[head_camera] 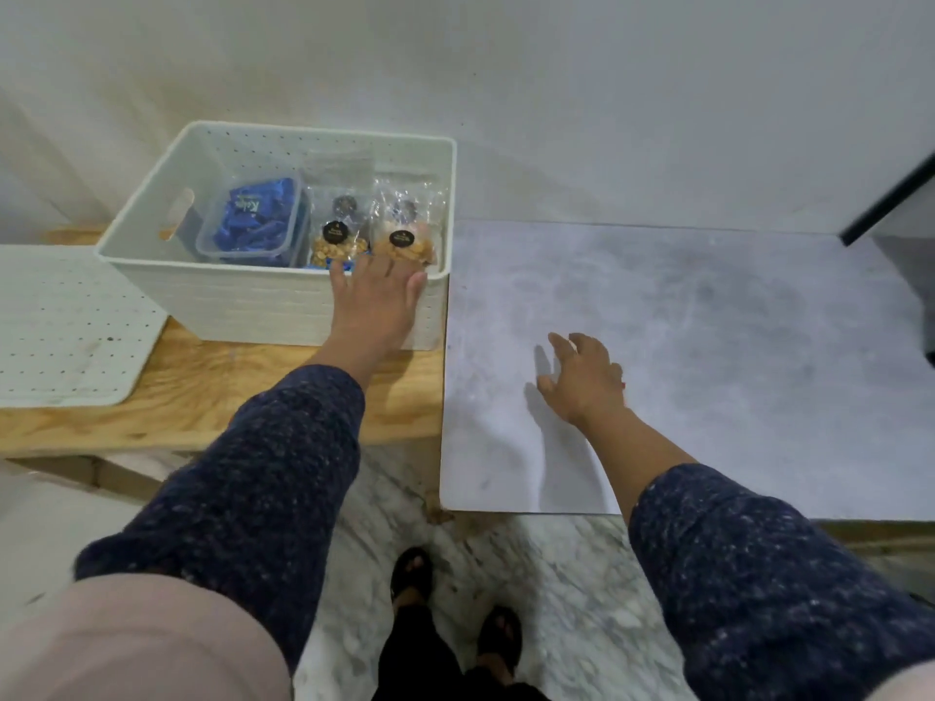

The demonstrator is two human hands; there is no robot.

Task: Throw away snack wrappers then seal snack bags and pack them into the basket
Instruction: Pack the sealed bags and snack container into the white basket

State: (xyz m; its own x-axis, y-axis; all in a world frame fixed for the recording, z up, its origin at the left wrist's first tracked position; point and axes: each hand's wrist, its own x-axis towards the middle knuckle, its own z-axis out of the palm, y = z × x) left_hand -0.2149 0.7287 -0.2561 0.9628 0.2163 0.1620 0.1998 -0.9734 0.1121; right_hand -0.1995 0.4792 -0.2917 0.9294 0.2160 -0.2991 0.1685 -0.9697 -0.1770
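Two feet in dark sandals stand on the marble floor. The right hand is just over the grey mat, fingers spread loose, holding nothing. The left hand reaches over the front wall of the white basket on the wooden worktop, fingers flat on a clear snack bag. A second snack bag and a box of blue packets sit inside too. A white lid lies to the left.
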